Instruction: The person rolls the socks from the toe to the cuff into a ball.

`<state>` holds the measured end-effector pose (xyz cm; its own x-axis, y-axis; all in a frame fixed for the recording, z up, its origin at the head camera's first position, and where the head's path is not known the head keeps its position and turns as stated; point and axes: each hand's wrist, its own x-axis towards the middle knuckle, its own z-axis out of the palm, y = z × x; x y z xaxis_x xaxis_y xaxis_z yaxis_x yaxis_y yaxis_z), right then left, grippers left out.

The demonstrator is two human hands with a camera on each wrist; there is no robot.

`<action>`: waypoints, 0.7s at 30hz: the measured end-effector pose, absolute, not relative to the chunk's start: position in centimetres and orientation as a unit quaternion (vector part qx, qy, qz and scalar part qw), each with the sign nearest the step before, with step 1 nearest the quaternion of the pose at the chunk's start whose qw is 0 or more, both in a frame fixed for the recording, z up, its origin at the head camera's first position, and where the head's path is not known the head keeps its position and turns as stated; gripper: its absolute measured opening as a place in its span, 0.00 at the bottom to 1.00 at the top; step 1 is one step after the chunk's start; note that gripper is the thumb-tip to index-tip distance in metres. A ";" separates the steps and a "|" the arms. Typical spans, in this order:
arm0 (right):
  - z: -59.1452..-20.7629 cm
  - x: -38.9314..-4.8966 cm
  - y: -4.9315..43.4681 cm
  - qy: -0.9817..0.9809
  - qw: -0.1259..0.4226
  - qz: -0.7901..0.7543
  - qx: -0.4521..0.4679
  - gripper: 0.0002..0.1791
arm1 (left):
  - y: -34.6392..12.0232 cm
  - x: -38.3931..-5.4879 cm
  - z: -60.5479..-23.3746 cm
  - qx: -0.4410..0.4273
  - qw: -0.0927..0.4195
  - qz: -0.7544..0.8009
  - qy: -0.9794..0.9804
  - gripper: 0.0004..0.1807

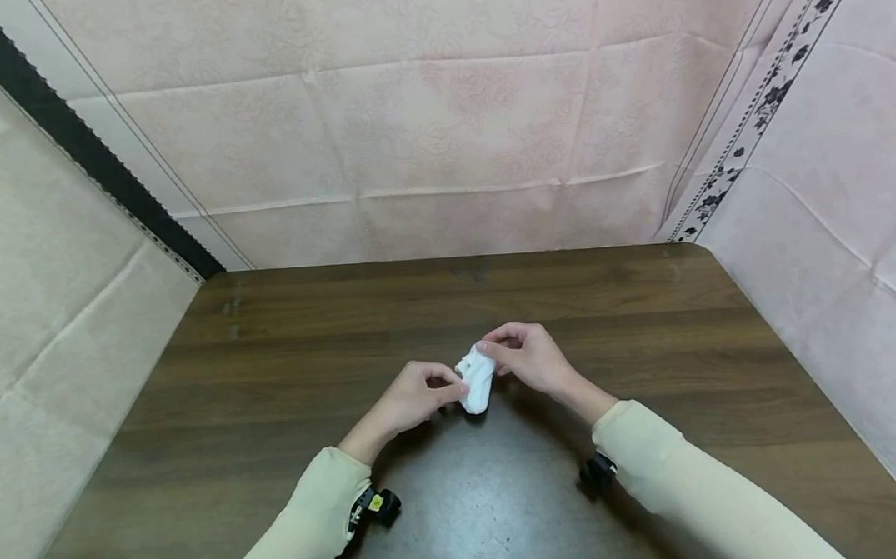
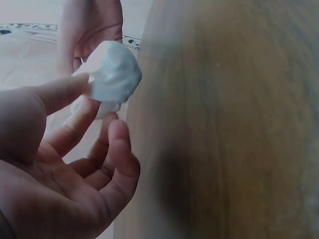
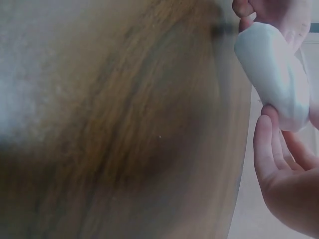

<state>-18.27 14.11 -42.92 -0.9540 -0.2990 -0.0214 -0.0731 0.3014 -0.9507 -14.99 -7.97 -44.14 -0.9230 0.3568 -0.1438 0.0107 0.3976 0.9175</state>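
A small, soft-looking white rolled bundle [image 1: 477, 380], like folded cloth, is held above the table between both hands. My left hand [image 1: 415, 395] pinches its near left side between thumb and fingers; the left wrist view shows the rounded, fine-textured end of the bundle [image 2: 113, 72]. At the far right end, my right hand [image 1: 530, 358] holds it with thumb and fingertips. Seen from the right wrist, the bundle [image 3: 274, 74] is a smooth, thick oblong with a lengthwise crease, tilted between the two hands. The fingers hide parts of both ends.
A dark brown wooden table [image 1: 307, 319] lies beneath the hands. Pale patterned cloth [image 1: 426, 130] hangs behind its far edge, with more cloth at both sides. Each forearm has a black device [image 1: 597, 473] at the wrist, below a pale sleeve [image 1: 697, 485].
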 end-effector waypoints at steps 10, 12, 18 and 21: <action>-43.0 -19.0 13.3 0.822 0.085 -0.555 -0.094 0.14 | -7.3 -15.2 -43.9 0.107 0.156 0.537 0.822 0.05; -43.2 -19.1 13.3 0.823 0.093 -0.554 -0.089 0.15 | -7.3 -15.3 -44.0 0.095 0.157 0.539 0.822 0.05; -43.8 -19.0 13.2 0.817 0.123 -0.557 -0.085 0.13 | -7.4 -15.6 -44.4 0.072 0.157 0.539 0.824 0.04; -44.0 -18.9 13.1 0.815 0.124 -0.559 -0.088 0.12 | -7.5 -15.7 -44.4 0.065 0.157 0.531 0.830 0.04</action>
